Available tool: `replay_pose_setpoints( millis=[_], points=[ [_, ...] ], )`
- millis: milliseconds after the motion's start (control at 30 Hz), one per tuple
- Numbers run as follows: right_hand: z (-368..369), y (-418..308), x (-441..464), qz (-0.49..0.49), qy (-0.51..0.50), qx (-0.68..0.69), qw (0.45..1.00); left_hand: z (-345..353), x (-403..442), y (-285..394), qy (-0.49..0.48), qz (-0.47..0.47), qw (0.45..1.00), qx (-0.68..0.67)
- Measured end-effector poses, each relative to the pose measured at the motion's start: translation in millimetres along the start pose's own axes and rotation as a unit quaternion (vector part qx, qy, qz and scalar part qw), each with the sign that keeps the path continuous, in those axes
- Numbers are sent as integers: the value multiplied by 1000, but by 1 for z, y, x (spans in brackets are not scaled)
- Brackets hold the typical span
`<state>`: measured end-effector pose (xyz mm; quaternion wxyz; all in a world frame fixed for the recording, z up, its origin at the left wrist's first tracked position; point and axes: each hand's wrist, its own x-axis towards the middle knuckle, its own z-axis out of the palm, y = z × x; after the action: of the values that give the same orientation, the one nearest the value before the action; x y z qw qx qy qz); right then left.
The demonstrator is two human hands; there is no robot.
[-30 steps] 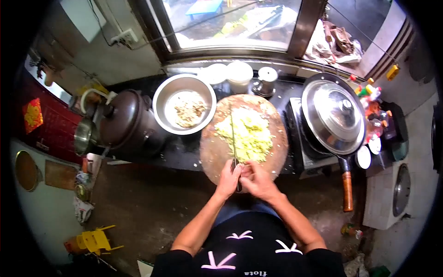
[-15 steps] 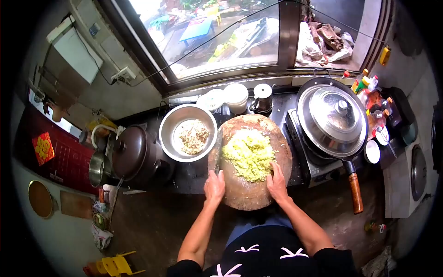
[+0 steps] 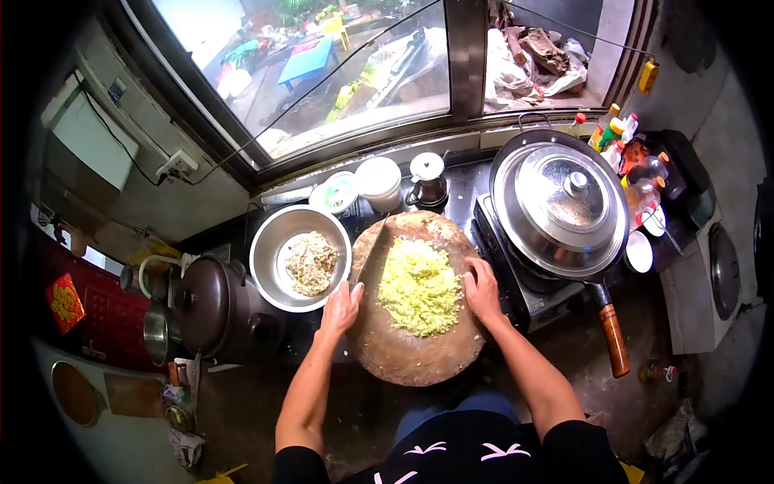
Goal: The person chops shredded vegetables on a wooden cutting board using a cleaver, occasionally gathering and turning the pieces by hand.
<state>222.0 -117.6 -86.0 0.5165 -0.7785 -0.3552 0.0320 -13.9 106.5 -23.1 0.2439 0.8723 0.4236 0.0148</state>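
Note:
A mound of finely chopped pale green vegetable (image 3: 419,286) lies in the middle of a round wooden chopping board (image 3: 415,367). My left hand (image 3: 342,308) is closed at the board's left edge, at the lower end of a knife (image 3: 374,252). The dark blade is seen nearly edge-on, slanting up along the board's left side; the handle is hidden by the hand. On the right of the mound my right hand (image 3: 484,292) rests at the board's edge, its fingers stretched out beside the vegetable. Left of the board, a metal pot (image 3: 266,234) contains minced filling (image 3: 311,262).
A lidded wok (image 3: 564,194) sits on the stove at the right, its wooden handle (image 3: 614,339) pointing towards me. Behind the board stand a white tub (image 3: 379,181) and a metal jug (image 3: 427,181). A dark lidded cooker (image 3: 211,302) is at the left, bottles (image 3: 617,133) at the far right.
The view has turned. My right hand has shifted up along the board's right side, and the vegetable mound looks more gathered. The knife now slants more, its lower end still at my left hand.

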Motion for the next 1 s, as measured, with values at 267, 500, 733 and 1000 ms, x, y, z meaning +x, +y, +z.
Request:
replay_pose_setpoints(
  millis=[267, 500, 733, 1000],
  points=[
    [52, 9, 64, 105, -109, 72, 986, -3, 2, -11, -86, 143, 984, -57],
    [46, -28, 6, 13, -92, 81, 992, 3, -83, 2, -14, 168, 983, 69],
    [3, -49, -6, -114, -101, 46, 987, -3, -127, 50, 74, 33, 979, -188],
    [-61, -17, -63, -3, -239, -69, 969, 38, -117, 66, -27, -16, 989, -145]
  ],
)
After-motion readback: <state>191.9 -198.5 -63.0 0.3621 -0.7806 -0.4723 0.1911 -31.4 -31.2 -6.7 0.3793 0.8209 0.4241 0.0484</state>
